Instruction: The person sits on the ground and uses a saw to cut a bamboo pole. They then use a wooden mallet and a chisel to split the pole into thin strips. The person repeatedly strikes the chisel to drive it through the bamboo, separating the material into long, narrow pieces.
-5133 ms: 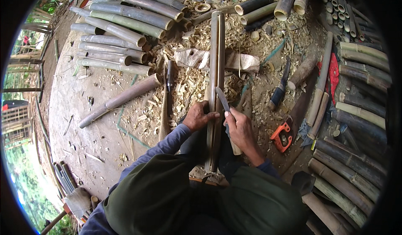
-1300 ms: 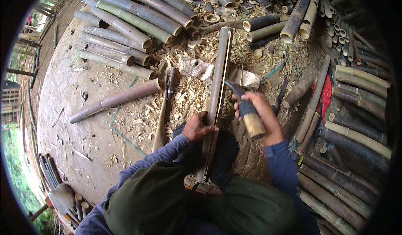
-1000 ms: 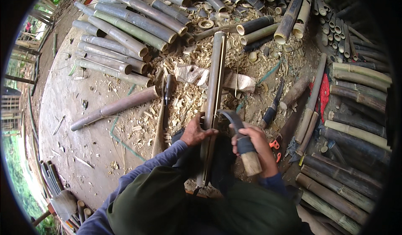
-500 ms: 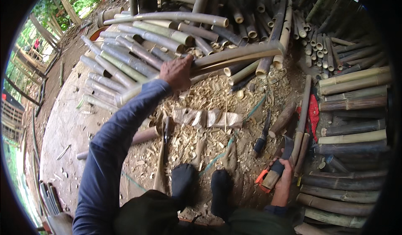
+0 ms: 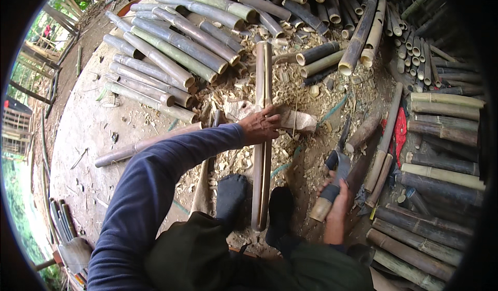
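My left hand (image 5: pixel 261 125) is closed around the middle of a split bamboo pole (image 5: pixel 262 78), which has a long gap running down its length. The pole points away from me, its near end between my feet, and crosses over a pale, hacked wooden block (image 5: pixel 302 120). My right hand (image 5: pixel 337 200) grips a machete (image 5: pixel 342 166) by its handle, which has a dark wrapping and a bare wooden butt. The broad grey blade points away from me, to the right of the pole and apart from it.
Whole bamboo poles (image 5: pixel 181 47) lie piled at the far left, with more stacked along the right (image 5: pixel 446 130). Wood shavings (image 5: pixel 223 159) cover the ground around the block. A second dark-handled tool (image 5: pixel 332 159) and a short log (image 5: pixel 363 133) lie beyond the machete. My feet (image 5: pixel 232 197) flank the pole.
My left hand has brought the split bamboo pole nearer and turned it from slanting right to pointing straight away. The machete has shifted slightly left and away; the orange item beside it no longer shows.
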`<act>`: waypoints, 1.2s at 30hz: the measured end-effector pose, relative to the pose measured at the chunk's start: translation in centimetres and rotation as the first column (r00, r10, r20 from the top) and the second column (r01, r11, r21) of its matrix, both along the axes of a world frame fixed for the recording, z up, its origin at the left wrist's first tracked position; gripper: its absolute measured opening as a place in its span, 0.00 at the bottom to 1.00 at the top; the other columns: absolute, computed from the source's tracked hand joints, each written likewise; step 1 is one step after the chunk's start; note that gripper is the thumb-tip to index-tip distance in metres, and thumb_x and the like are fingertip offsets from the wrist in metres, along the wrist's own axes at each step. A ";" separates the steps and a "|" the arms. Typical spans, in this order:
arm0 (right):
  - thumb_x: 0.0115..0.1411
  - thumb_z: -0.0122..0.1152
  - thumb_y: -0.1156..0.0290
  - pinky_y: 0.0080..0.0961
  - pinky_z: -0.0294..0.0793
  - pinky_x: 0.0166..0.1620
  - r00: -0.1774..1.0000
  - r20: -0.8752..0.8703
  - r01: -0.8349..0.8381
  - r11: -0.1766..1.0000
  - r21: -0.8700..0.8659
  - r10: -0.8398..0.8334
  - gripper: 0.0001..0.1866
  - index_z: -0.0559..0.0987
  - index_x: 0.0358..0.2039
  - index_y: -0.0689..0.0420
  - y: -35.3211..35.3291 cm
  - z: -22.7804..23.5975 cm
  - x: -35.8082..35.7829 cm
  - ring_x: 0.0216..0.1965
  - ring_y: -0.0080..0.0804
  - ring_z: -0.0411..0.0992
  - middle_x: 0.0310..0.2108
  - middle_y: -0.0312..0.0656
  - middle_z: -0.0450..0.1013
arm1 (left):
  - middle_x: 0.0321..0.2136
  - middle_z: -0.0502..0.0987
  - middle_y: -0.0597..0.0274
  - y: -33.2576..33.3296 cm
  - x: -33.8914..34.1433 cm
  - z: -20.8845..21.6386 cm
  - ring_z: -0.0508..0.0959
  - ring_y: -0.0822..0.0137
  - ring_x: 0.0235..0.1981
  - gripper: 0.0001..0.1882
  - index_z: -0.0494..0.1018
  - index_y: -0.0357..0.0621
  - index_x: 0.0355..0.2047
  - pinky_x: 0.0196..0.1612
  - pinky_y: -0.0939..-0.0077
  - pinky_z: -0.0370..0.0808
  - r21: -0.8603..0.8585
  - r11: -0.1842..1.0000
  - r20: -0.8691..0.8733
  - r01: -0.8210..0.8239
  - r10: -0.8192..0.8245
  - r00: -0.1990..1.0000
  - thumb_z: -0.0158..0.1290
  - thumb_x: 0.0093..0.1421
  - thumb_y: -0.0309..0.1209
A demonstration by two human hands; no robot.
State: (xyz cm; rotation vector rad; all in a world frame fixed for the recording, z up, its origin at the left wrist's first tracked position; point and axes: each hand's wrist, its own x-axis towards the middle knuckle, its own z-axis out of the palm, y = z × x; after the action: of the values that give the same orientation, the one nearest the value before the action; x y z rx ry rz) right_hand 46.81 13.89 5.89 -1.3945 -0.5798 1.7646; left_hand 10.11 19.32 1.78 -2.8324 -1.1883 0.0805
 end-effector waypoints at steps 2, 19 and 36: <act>0.70 0.47 0.55 0.36 0.79 0.28 0.999 -0.052 -0.015 0.999 -0.029 0.013 0.26 0.70 0.59 0.63 -0.2 0.1 -3.0 0.24 0.35 0.75 0.30 0.43 0.75 | 0.57 0.70 0.59 -0.8 1.0 0.1 0.62 0.54 0.67 0.19 0.75 0.60 0.53 0.73 0.45 0.54 -0.018 0.997 0.015 -0.082 0.082 0.997 0.54 0.60 0.35; 0.74 0.42 0.65 0.23 0.74 0.23 0.767 0.188 -0.629 0.777 0.032 0.613 0.18 0.71 0.54 0.64 -2.7 1.0 -10.9 0.19 0.26 0.74 0.25 0.43 0.75 | 0.30 0.84 0.51 -12.7 7.3 -4.5 0.80 0.70 0.32 0.26 0.79 0.28 0.40 0.39 0.67 0.78 -0.925 0.346 0.369 -0.159 0.918 -0.144 0.71 0.55 0.42; 0.71 0.45 0.64 0.29 0.75 0.19 0.850 0.026 -0.526 0.849 0.041 0.525 0.17 0.74 0.47 0.67 -1.4 -1.0 -13.0 0.16 0.32 0.74 0.22 0.46 0.75 | 0.27 0.83 0.47 -13.4 7.7 -4.7 0.81 0.66 0.28 0.24 0.80 0.31 0.40 0.35 0.64 0.78 -0.922 0.299 0.330 -0.245 0.939 -0.094 0.67 0.58 0.44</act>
State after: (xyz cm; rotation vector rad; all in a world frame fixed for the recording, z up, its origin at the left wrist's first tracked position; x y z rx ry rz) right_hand 33.86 12.49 4.90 -1.2914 -1.0875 2.1477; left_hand 17.84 5.96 -2.94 -1.8254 -3.3699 -1.6716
